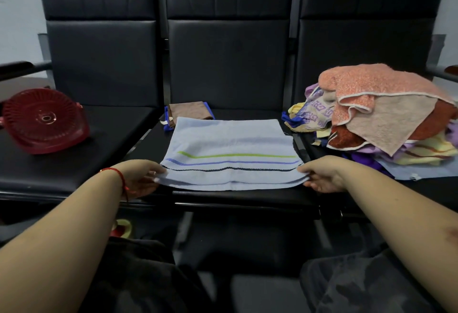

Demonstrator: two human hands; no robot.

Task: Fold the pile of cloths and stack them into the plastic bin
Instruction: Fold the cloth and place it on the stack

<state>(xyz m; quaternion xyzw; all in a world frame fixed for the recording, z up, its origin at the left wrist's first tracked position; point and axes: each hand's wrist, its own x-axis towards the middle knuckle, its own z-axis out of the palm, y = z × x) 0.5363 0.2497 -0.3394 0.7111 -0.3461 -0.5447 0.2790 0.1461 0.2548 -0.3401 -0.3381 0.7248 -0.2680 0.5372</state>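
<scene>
Black padded seats (223, 70); both hands' fingers pinch near corners of flat pale-blue striped terry towel (230, 144): left hand (141, 176), right hand (322, 174).

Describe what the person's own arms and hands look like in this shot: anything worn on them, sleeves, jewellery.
Both forearms are bare, with no sleeves in view. The left hand has a thin red string bracelet round the wrist, with a loose end hanging below it, and what looks like a pale ring on one finger. The right hand and its wrist carry nothing visible: no glove, watch or band.
</scene>
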